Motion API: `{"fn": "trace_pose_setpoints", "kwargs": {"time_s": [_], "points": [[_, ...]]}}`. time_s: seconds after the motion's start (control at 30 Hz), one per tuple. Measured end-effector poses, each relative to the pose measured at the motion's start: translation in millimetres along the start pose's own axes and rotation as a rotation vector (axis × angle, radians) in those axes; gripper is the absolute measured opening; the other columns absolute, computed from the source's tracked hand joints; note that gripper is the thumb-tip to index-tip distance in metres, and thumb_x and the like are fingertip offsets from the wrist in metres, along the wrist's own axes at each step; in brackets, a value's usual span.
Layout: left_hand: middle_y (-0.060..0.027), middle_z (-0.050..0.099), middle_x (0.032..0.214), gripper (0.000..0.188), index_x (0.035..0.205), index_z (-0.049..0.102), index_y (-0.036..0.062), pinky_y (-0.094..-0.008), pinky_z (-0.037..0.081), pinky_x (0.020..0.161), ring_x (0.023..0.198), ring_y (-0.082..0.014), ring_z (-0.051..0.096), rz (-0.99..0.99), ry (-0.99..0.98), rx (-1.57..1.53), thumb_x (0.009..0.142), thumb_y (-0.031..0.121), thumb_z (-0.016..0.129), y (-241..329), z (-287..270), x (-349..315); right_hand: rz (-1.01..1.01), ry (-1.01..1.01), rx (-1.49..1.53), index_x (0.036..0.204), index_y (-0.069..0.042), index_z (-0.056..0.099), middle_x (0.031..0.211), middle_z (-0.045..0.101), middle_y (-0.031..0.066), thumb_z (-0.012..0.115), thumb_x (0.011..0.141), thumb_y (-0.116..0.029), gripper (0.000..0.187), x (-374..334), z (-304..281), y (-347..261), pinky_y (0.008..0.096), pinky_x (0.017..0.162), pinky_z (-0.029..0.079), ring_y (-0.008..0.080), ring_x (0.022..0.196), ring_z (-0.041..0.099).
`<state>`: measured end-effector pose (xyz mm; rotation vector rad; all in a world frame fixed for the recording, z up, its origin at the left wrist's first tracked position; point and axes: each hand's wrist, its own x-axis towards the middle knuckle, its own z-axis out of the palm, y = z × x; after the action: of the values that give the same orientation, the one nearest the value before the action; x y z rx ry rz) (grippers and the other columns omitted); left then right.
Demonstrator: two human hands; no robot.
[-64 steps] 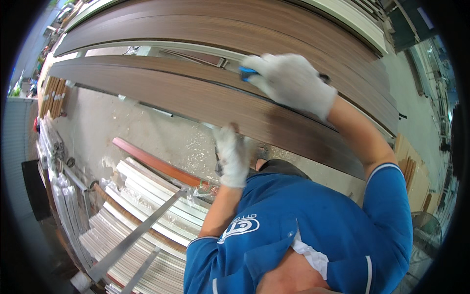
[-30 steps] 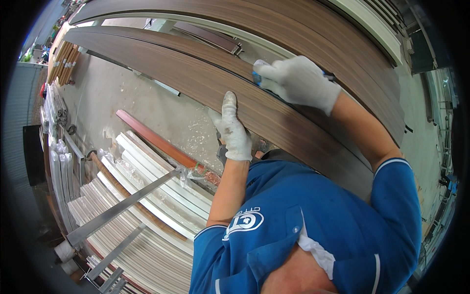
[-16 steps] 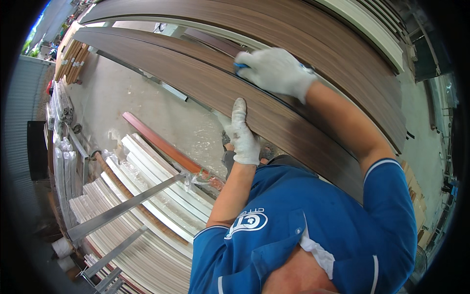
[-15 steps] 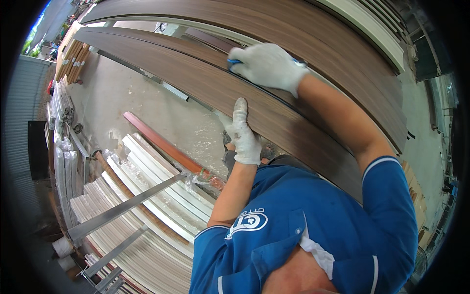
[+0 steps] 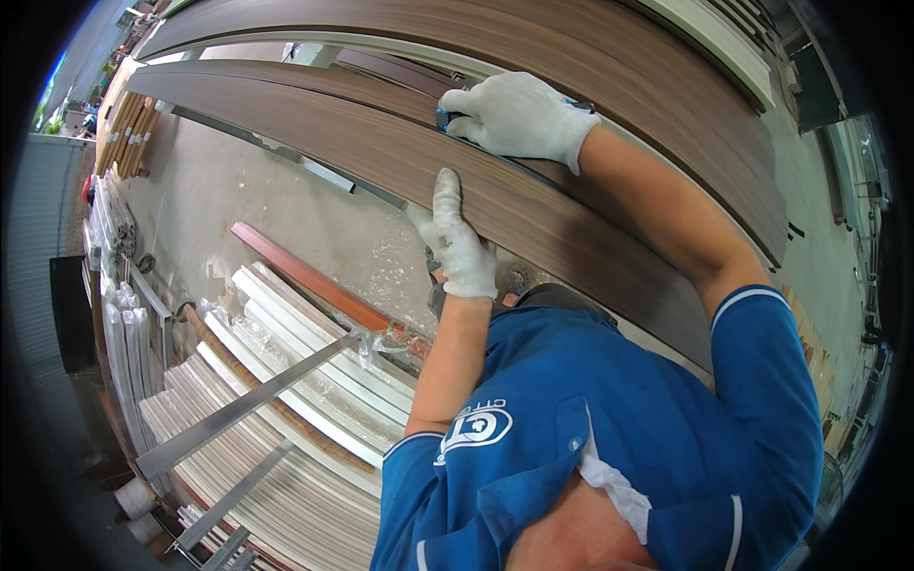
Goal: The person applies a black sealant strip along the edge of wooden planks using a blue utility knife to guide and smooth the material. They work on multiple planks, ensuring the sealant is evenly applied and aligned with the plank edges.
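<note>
A long brown wood-grain board (image 5: 352, 119) runs from the far left to beside my body, with a dark lengthwise groove or seam along it. My left hand (image 5: 455, 240), in a pale work glove, grips its near edge. The thumb lies on the top face and the fingers go under, mostly hidden. Across the seam, my gloved right hand (image 5: 524, 116) is closed round a small blue and black hand tool (image 5: 443, 119). Only bits of the tool show past the glove, so its exact kind is unclear. It sits at the seam.
A second wide brown panel (image 5: 609, 86) lies just beyond, on pale supports. At left, white strips (image 5: 305, 352) and a reddish bar (image 5: 324, 284) rest on a rack with metal arms (image 5: 252, 404). Wrapped lengths (image 5: 124, 328) lean by the wall. Stacked wooden pieces (image 5: 129, 133) stand far left.
The view has turned slightly. Both hands sit a little higher in it, and more of the tool's dark part shows at my right fingers. My left hand keeps its grip on the board.
</note>
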<state>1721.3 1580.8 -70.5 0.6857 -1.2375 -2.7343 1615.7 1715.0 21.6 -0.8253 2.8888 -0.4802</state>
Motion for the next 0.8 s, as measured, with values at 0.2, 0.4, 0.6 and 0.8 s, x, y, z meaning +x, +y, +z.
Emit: {"fn": "trace_pose_setpoints", "kwargs": {"time_s": [0.2, 0.4, 0.6, 0.8], "points": [[-0.0118, 0.065, 0.124, 0.051, 0.134, 0.058, 0.0059, -0.0448, 0.055, 0.1, 0.115, -0.0256, 0.064, -0.006, 0.16, 0.038, 0.095, 0.032, 0.079, 9, 17, -17, 0.001, 0.031, -0.038, 0.117, -0.013, 0.069, 0.087, 0.074, 0.0151, 0.059, 0.104, -0.035, 0.027, -45, 4, 13, 0.0512, 0.077, 0.057, 0.0364, 0.083, 0.073], [-0.0119, 0.066, 0.123, 0.049, 0.133, 0.06, 0.0044, -0.0439, 0.055, 0.1, 0.114, -0.0262, 0.064, 0.035, 0.089, 0.014, 0.096, 0.032, 0.077, 2, 13, -9, -0.042, 0.085, -0.03, 0.113, -0.012, 0.068, 0.083, 0.073, 0.0153, 0.064, 0.1, -0.03, 0.022, -102, -2, 22, 0.0485, 0.072, 0.057, 0.0356, 0.082, 0.073], [-0.0128, 0.059, 0.134, 0.065, 0.147, 0.047, 0.0044, -0.0449, 0.054, 0.102, 0.124, -0.0285, 0.059, 0.031, 0.022, -0.013, 0.095, 0.029, 0.077, -2, 7, -6, 0.014, 0.055, -0.027, 0.112, -0.013, 0.066, 0.079, 0.071, 0.0136, 0.066, 0.1, -0.029, 0.02, -159, -5, 34, 0.0473, 0.065, 0.055, 0.0348, 0.074, 0.072], [-0.0126, 0.061, 0.136, 0.061, 0.144, 0.055, 0.0032, -0.0438, 0.051, 0.106, 0.124, -0.0268, 0.06, -0.01, 0.053, 0.018, 0.097, 0.035, 0.076, 4, 15, -14, 0.076, 0.12, 0.0, 0.112, -0.014, 0.064, 0.079, 0.07, 0.0122, 0.069, 0.099, -0.029, 0.021, -225, -9, 34, 0.047, 0.061, 0.052, 0.034, 0.07, 0.07]]}}
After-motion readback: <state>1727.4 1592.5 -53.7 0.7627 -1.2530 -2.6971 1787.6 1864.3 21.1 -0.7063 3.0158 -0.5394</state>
